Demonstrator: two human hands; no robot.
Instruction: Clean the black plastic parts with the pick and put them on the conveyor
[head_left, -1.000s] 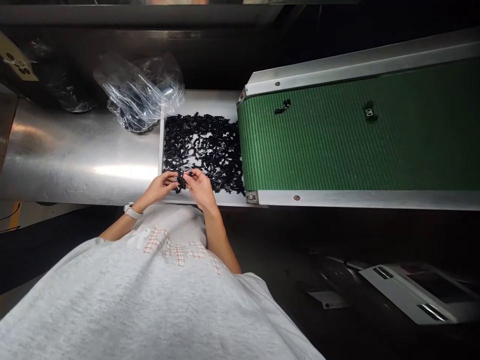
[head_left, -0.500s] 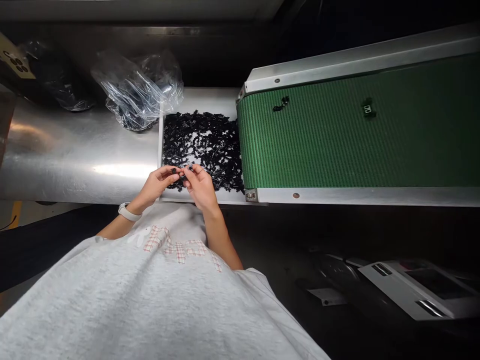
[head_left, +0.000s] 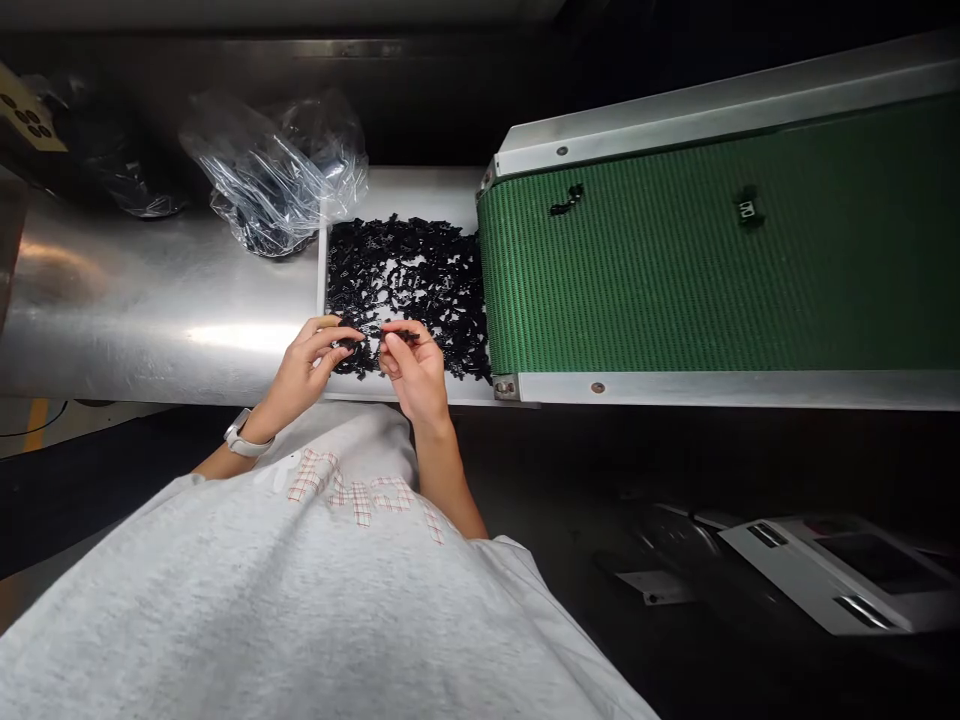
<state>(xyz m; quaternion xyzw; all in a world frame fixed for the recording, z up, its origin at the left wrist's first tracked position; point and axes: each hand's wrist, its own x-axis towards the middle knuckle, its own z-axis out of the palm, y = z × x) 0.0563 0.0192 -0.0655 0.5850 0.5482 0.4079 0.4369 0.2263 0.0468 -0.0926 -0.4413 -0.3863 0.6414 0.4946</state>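
- Pinching a small black plastic piece (head_left: 400, 336) between thumb and fingertips, our right hand (head_left: 415, 372) holds it just above the heap.
- Our left hand (head_left: 304, 372) curls close beside it, fingertips drawn together at the heap's near edge; we cannot tell whether they hold a piece.
- We are working at picking single pieces from the heap of black pieces (head_left: 405, 290), which lies right under both hands on a white tray (head_left: 420, 190).
- Just past the heap, a green conveyor belt (head_left: 750, 280) carries two more black pieces (head_left: 568, 199).
- Beyond our left hand, a clear plastic bag (head_left: 270, 170) of black pieces rests by the steel counter (head_left: 150, 310).
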